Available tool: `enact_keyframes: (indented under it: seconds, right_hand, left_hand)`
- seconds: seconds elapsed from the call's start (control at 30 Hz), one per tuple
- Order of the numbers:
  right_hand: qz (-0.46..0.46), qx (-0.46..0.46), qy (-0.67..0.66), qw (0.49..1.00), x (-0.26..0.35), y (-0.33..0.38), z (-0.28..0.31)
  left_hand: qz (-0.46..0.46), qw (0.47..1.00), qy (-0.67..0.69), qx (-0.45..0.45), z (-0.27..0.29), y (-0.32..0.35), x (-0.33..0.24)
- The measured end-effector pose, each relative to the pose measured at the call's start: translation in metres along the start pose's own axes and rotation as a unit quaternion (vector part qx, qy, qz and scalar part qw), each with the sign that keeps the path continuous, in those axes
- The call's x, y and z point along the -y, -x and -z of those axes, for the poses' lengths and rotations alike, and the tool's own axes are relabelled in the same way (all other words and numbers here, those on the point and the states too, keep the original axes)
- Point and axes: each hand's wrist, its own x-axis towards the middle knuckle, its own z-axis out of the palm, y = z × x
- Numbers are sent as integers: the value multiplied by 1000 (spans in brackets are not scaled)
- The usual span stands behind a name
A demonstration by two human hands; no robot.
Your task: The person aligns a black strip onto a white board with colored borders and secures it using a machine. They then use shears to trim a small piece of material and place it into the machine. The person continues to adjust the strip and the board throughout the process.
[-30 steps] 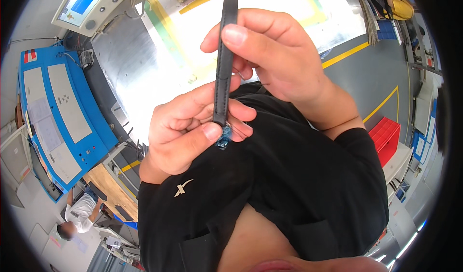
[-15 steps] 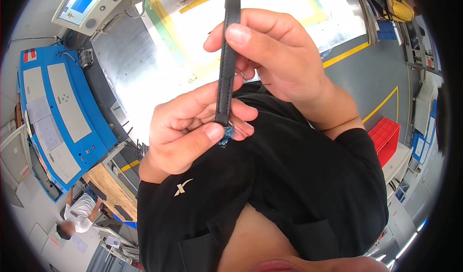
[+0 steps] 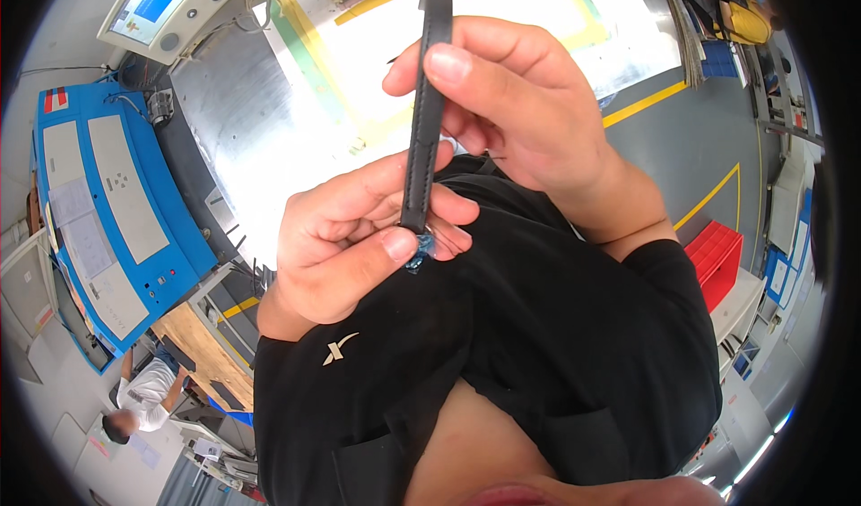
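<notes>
A narrow black strap (image 3: 424, 138) with stitching along its edge is stretched nearly upright between my hands, its far end curving over at the top. My right hand (image 3: 529, 102) pinches the strap's upper part between thumb and fingers. Lower down, my left hand (image 3: 345, 237) holds the near end, thumb and fingers closed around it. At that end is a small piece of crinkled, bluish clear wrapping (image 3: 420, 253), next to the left thumb tip. What fastens it to the strap is hidden by the fingers.
Beyond my hands lies a bright metal worktable (image 3: 233, 102) with yellow and green tape. A control panel with a screen (image 3: 166, 13) stands far left, near a blue-and-white machine (image 3: 126, 210). Another person (image 3: 148, 394) is at lower left. A red crate (image 3: 715, 264) is on the right.
The strap's upper end has tipped slightly to the right along with my right hand. My left hand keeps its hold, almost unmoved.
</notes>
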Motion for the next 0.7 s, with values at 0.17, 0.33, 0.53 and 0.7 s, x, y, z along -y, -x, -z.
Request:
enact_keyframes:
  seconds: [0.17,0.33,0.53,0.7]
  right_hand:
    - [-15,-7,0,1000,2,0,-2]
    - [-24,-4,-2,1000,3,0,-3]
    - [-57,-12,-9,998,10,1,-6]
    - [-68,-28,-25,997,7,1,-6]
  left_hand:
    - [-5,1000,3,12,2,0,0]
    - [-6,1000,7,15,1,1,-1]
    - [18,998,-21,-53,-8,0,-3]
    - [14,998,-19,-50,-7,-2,-2]
